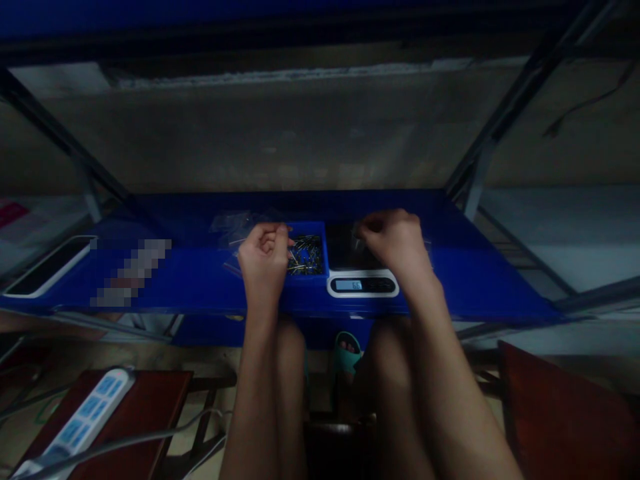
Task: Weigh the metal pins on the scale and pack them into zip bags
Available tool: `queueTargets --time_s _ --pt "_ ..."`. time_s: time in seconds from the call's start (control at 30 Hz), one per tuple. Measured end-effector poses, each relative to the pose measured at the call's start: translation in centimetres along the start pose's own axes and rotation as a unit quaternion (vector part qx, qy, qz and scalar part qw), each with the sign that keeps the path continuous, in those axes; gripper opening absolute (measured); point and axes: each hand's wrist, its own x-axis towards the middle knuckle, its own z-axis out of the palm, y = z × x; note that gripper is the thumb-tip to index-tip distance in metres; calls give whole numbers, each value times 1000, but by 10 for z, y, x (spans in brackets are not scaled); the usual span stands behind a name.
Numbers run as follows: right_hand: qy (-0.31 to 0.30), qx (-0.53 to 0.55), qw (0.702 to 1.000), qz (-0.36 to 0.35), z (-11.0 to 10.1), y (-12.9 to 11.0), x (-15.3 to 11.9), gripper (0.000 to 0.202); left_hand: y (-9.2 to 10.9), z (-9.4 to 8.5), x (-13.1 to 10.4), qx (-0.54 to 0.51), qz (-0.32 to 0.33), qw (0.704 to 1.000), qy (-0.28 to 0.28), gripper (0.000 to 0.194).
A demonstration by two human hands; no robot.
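Observation:
My left hand (265,250) is closed, thumb against curled fingers, at the left side of a blue tray (327,257). Whatever it may pinch is too small to make out. Inside the tray lie many small metal pieces (309,252) that look like screws or pins, some dark and some brass-coloured. My right hand (397,237) is over the dark plate of a white digital scale (395,285), just right of the tray. Its thumb and fingers pinch a small clear plastic bag (357,239), blurred and partly hidden. Dim digits are lit on the scale's display.
Clear plastic bags (233,223) lie behind and left of the tray on the blue table (450,280). A white-rimmed dark device (50,267) sits at the far left, near a pixelated patch. Metal posts flank the table. A power strip (87,417) rests on a brown stool (155,407).

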Motion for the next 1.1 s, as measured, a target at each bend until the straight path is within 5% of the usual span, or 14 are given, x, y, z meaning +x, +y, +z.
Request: queueTargets --time_s 0.13,0.2,0.37,0.47,0.83,1.1 --pt "69 25 997 -15 -3 -14 -1 17 1 -1 0 -2 0 1000 8 16" --pt "46 34 997 -51 1 -29 -3 17 3 -1 0 -5 -2 1000 22 17" --pt "-226 -58 959 -162 28 -78 -6 20 7 1 0 -3 -1 999 34 17" --pt "-297 -122 931 -176 42 -96 -9 28 8 1 -1 -3 -3 1000 31 17" --pt "-252 5 945 -208 62 -65 1 20 8 -2 0 -7 -3 999 45 16" --pt "-232 252 937 -67 51 -56 4 19 -2 -6 3 16 3 998 61 12"
